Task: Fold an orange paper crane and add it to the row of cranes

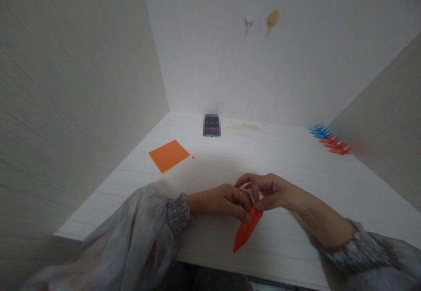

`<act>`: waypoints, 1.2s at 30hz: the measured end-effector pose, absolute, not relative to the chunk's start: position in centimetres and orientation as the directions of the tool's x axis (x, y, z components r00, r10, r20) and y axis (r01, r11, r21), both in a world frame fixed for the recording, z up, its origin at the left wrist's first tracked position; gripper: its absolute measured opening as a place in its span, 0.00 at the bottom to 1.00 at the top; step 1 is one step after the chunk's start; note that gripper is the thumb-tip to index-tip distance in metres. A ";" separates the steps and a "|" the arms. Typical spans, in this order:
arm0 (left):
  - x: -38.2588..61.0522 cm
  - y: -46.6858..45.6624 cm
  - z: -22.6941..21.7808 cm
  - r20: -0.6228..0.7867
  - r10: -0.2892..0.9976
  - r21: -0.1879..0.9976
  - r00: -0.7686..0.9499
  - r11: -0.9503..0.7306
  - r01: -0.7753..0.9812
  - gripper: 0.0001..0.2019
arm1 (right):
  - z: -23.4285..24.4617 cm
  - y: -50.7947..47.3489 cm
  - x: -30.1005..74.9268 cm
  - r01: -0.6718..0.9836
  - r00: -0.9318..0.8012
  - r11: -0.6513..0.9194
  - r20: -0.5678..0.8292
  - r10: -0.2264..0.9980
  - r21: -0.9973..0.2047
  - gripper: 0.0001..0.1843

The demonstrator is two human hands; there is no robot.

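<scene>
A narrow folded piece of orange paper (246,234) slants over the white table near its front edge, one pointed end toward me. My left hand (226,202), with a ring on one finger, grips its upper part between thumb and fingers. At the paper's top end, the thumb and a finger of my right hand (271,192) pinch the tip. The other fingers of that hand are bent above the left knuckles. Some of the left fingers lie hidden behind the paper and the hand.
A stack of orange paper sheets (169,156), yellow at the edge, lies on the left beside a small orange scrap (193,157). A blurred dark box (212,125) stands by the back wall. Blue folded paper pieces (319,131) and orange folded ones (337,145) line the right side. Two hooks (273,18) hang on the wall.
</scene>
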State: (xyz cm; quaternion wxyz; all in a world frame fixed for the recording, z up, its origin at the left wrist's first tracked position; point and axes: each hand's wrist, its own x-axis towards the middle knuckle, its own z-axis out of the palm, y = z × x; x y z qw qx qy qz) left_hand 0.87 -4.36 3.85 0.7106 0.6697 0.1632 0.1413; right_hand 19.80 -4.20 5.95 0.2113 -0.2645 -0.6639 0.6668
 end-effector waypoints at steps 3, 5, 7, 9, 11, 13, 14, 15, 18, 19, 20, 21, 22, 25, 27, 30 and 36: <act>0.8 -4.3 3.8 -0.063 0.406 0.991 0.911 0.130 0.011 0.12 | 6.2 -4.3 19.8 0.072 -0.737 0.035 -0.030 0.675 -0.997 0.05; 0.8 -4.3 3.6 -0.076 0.409 0.990 0.909 0.138 0.021 0.11 | 6.2 -4.3 20.0 0.078 -0.721 0.046 -0.024 0.692 -0.996 0.05; 0.8 -4.3 3.4 -0.090 0.427 0.991 0.900 0.130 0.037 0.10 | 6.1 -4.2 20.3 0.096 -0.710 0.041 -0.039 0.703 -0.995 0.05; 0.8 -4.3 3.4 -0.103 0.450 0.992 0.887 0.115 0.056 0.10 | 6.1 -4.0 20.7 0.126 -0.699 0.051 -0.052 0.714 -0.991 0.06; 0.9 -4.4 3.4 -0.112 0.471 0.992 0.875 0.099 0.073 0.08 | 6.3 -3.8 21.1 0.148 -0.672 0.075 -0.045 0.739 -0.986 0.06; 0.9 -4.4 3.4 -0.120 0.475 0.992 0.872 0.082 0.092 0.07 | 6.4 -3.7 21.3 0.154 -0.627 0.087 -0.029 0.779 -0.984 0.05; 0.9 -4.4 3.4 -0.121 0.474 0.992 0.872 0.072 0.099 0.06 | 6.5 -3.7 21.4 0.159 -0.611 0.092 -0.024 0.792 -0.983 0.05; 0.9 -4.4 3.4 -0.119 0.473 0.993 0.873 0.056 0.105 0.05 | 6.6 -3.7 21.3 0.174 -0.608 0.102 -0.025 0.793 -0.979 0.05; 0.8 -4.4 3.1 -0.092 0.478 0.993 0.874 -0.022 0.117 0.05 | 6.6 -4.0 20.7 0.258 -0.683 0.171 -0.054 0.729 -0.951 0.06; 0.8 -4.4 3.0 -0.086 0.481 0.991 0.872 -0.045 0.123 0.05 | 6.6 -4.1 20.5 0.281 -0.709 0.197 -0.065 0.702 -0.939 0.06; 0.8 -4.3 2.9 -0.083 0.484 0.990 0.871 -0.062 0.128 0.05 | 6.5 -4.2 20.3 0.298 -0.719 0.209 -0.075 0.691 -0.931 0.06; 0.8 -4.3 2.8 -0.081 0.483 0.988 0.872 -0.073 0.133 0.05 | 6.5 -4.3 20.1 0.312 -0.719 0.212 -0.084 0.690 -0.926 0.06; 0.8 -4.3 2.8 -0.082 0.480 0.987 0.873 -0.082 0.137 0.05 | 6.4 -4.4 20.0 0.321 -0.713 0.206 -0.093 0.695 -0.924 0.06; 0.7 -4.3 2.7 -0.094 0.479 0.981 0.873 -0.104 0.163 0.05 | 6.2 -4.5 19.8 0.333 -0.692 0.162 -0.124 0.711 -0.929 0.06; 0.7 -4.3 2.8 -0.098 0.486 0.977 0.868 -0.117 0.176 0.05 | 6.1 -4.5 19.9 0.335 -0.679 0.124 -0.149 0.719 -0.934 0.06; 0.7 -4.3 2.8 -0.089 0.495 0.975 0.864 -0.132 0.177 0.06 | 6.0 -4.4 19.9 0.330 -0.653 0.069 -0.175 0.737 -0.941 0.06; 0.8 -4.3 2.7 -0.112 0.501 0.974 0.858 -0.117 0.196 0.06 | 6.2 -4.4 20.0 0.331 -0.601 -0.030 -0.235 0.764 -0.943 0.06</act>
